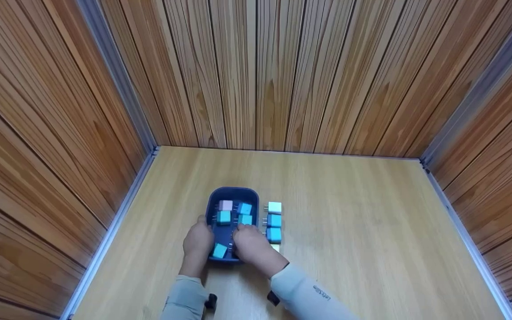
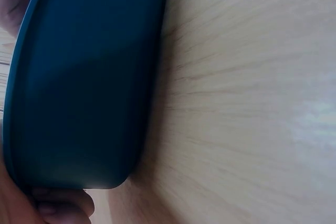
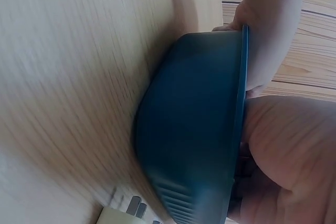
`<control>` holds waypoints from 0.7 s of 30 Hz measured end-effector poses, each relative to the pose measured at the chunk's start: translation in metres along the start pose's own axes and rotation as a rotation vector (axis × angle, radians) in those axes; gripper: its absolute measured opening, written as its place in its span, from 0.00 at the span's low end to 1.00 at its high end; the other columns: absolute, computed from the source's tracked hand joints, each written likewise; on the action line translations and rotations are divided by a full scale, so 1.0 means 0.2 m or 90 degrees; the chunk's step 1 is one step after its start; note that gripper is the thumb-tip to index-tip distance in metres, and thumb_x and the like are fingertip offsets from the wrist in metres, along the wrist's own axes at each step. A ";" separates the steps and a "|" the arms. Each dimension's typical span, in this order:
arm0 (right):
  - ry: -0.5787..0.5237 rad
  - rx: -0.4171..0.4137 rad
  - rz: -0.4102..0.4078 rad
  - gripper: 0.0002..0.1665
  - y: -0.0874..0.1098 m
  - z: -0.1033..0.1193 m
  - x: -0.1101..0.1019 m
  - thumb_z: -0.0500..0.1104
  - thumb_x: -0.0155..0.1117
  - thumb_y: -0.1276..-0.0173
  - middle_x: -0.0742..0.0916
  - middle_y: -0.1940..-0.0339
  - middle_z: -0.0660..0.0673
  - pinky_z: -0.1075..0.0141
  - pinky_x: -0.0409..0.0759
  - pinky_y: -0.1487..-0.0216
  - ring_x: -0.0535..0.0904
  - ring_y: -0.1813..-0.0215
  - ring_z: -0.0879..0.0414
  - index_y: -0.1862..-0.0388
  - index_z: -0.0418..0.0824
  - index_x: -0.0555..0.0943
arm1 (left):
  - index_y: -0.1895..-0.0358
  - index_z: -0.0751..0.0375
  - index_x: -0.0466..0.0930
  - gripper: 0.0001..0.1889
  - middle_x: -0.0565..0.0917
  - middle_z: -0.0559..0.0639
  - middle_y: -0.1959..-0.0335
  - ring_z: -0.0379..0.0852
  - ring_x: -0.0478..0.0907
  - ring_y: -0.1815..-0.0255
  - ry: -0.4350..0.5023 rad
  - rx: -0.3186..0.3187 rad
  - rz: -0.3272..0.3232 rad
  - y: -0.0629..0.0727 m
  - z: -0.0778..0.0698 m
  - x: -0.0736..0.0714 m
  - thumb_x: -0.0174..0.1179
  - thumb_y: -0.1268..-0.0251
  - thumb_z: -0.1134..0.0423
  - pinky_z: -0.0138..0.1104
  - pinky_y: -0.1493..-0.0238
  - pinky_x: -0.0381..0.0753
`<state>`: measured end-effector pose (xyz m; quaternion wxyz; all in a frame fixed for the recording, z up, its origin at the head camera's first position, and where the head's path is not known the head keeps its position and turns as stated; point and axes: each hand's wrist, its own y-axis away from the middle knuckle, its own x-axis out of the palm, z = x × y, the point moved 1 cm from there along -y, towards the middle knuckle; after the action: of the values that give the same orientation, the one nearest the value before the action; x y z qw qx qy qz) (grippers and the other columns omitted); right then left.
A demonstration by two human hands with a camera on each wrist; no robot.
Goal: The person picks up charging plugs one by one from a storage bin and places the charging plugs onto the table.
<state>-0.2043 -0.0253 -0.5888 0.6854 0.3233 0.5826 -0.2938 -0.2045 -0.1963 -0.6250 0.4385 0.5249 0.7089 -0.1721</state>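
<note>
A dark blue plastic bin point(image 1: 234, 192) stands on the table. In the head view it holds several small plug-in chargers with metal prongs, among them a pink charger point(image 1: 226, 205), a blue charger point(image 1: 245, 209) and a tilted teal charger point(image 1: 219, 251). My left hand point(image 1: 198, 241) grips the bin's left side, fingers curled round the rim. Over the right rim my right hand point(image 1: 252, 243) reaches down into the bin. Prongs show beside its fingers, but I cannot tell whether it pinches a charger; the bin wall hides the fingertips in the right wrist view.
A column of chargers stands on the table right of the bin: a pale charger point(image 1: 275, 207), a blue charger point(image 1: 274, 220), another blue charger point(image 1: 274, 235) and a yellowish charger point(image 1: 275, 247) partly behind my right wrist. Wood-panelled walls point(image 1: 278, 75) enclose the table point(image 1: 362, 231) on three sides.
</note>
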 end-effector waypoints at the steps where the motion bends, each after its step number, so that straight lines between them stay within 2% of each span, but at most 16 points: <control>1: 0.002 -0.002 0.000 0.19 0.00 0.00 0.00 0.49 0.69 0.29 0.86 0.50 0.41 0.54 0.82 0.42 0.82 0.51 0.49 0.45 0.39 0.85 | 0.25 0.64 0.62 0.25 0.83 0.65 0.42 0.59 0.83 0.44 -0.002 0.001 -0.001 0.00 0.00 0.00 0.45 0.18 0.59 0.55 0.49 0.81; 7: 0.021 -0.010 -0.013 0.15 0.00 0.01 0.00 0.48 0.70 0.31 0.87 0.55 0.42 0.56 0.83 0.47 0.83 0.56 0.50 0.51 0.39 0.87 | 0.28 0.65 0.66 0.23 0.85 0.65 0.47 0.59 0.85 0.49 -0.012 0.016 -0.015 0.00 0.00 0.00 0.47 0.20 0.59 0.54 0.54 0.81; 14: 0.028 0.016 0.008 0.15 -0.01 0.03 0.00 0.48 0.69 0.29 0.87 0.52 0.40 0.54 0.83 0.46 0.83 0.55 0.48 0.51 0.38 0.87 | 0.29 0.64 0.65 0.23 0.85 0.63 0.48 0.53 0.83 0.57 -0.008 0.004 -0.003 0.00 0.00 0.00 0.46 0.19 0.58 0.51 0.58 0.81; 21: 0.022 0.031 0.025 0.13 -0.03 0.04 0.01 0.47 0.69 0.29 0.87 0.52 0.40 0.53 0.84 0.48 0.83 0.56 0.48 0.54 0.39 0.87 | 0.27 0.64 0.64 0.24 0.85 0.63 0.48 0.55 0.84 0.53 -0.006 0.002 -0.005 0.00 0.00 0.00 0.45 0.19 0.58 0.52 0.55 0.81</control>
<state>-0.2043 -0.0346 -0.5902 0.6726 0.3560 0.5810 -0.2887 -0.2051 -0.1958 -0.6248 0.4403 0.5222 0.7085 -0.1776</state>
